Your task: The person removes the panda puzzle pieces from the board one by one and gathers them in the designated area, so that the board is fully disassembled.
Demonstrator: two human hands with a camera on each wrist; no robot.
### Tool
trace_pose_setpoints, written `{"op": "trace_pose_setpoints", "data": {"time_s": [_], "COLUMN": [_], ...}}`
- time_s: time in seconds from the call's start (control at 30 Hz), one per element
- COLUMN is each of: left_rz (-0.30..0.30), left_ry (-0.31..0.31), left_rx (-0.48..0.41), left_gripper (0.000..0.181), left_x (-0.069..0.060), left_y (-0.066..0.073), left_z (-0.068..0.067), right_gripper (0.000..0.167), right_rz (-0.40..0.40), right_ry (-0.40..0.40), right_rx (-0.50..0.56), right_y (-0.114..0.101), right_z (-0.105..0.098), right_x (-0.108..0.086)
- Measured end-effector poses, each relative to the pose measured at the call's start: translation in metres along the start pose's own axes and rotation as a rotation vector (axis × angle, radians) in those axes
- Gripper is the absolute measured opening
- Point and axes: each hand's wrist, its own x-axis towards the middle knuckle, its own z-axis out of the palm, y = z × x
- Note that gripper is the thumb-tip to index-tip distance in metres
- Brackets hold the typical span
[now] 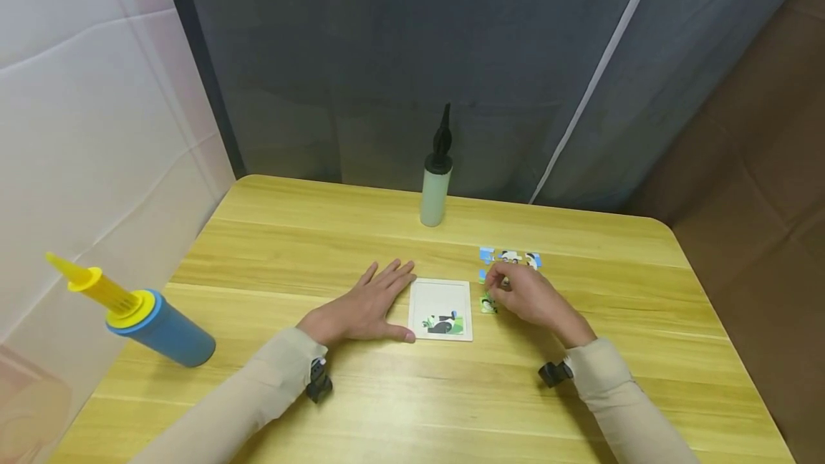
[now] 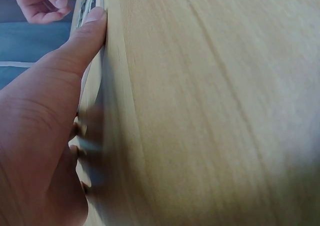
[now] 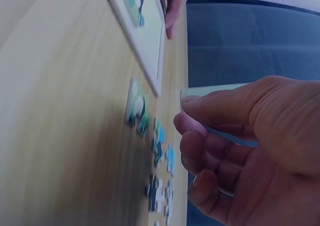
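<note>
A white puzzle tray [image 1: 440,299] lies on the table, with joined panda pieces [image 1: 443,324] in its lower right corner. My left hand [image 1: 364,306] rests spread beside it, its thumb and fingertips at the tray's left edge. Right of the tray, my right hand [image 1: 531,297] hovers over loose puzzle pieces [image 1: 510,256], partly hiding them. Its fingers [image 3: 195,146] are loosely curled, the thumb near the index finger, and no piece shows between them. Nearest the tray lies a green puzzle piece [image 3: 137,107] with a bit of panda on it.
At the back edge of the wooden table [image 1: 387,407] stands a pale green hand pump [image 1: 435,192] with a black top. A blue pump [image 1: 164,328] with a yellow nozzle stands at the left. Grey cloth [image 1: 361,77] hangs behind the table.
</note>
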Motion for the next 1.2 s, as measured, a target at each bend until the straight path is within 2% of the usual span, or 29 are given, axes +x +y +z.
{"op": "trace_pose_setpoints", "data": {"time_s": [0.27,0.47,0.6,0.83,1.2], "left_rz": [-0.002,0.003,0.006,0.007,0.009], "left_ry": [-0.001,0.001,0.000,0.002,0.002], "left_rx": [0.000,-0.004,-0.001,-0.005,-0.012], "left_gripper": [0.114,0.113,0.112,0.112,0.110], "left_x": [0.000,0.001,0.000,-0.001,-0.001], "left_y": [-0.001,-0.001,-0.002,-0.002,-0.002], "left_z": [0.001,0.000,0.000,0.001,0.001], "right_gripper": [0.005,0.006,0.010,0.012,0.017], "right_rz": [-0.024,-0.060,-0.052,-0.079,-0.135], "right_ry": [-0.029,-0.048,-0.081,-0.104,-0.131], "right_rx": [0.006,-0.029,-0.023,-0.026,-0.077], "right_y": [-0.018,-0.037,-0.046,-0.053,-0.058], "right_z": [0.008,0.021,0.032,0.048,0.058], "right_x": [-0.002,-0.004,-0.003,-0.002,0.001]}}
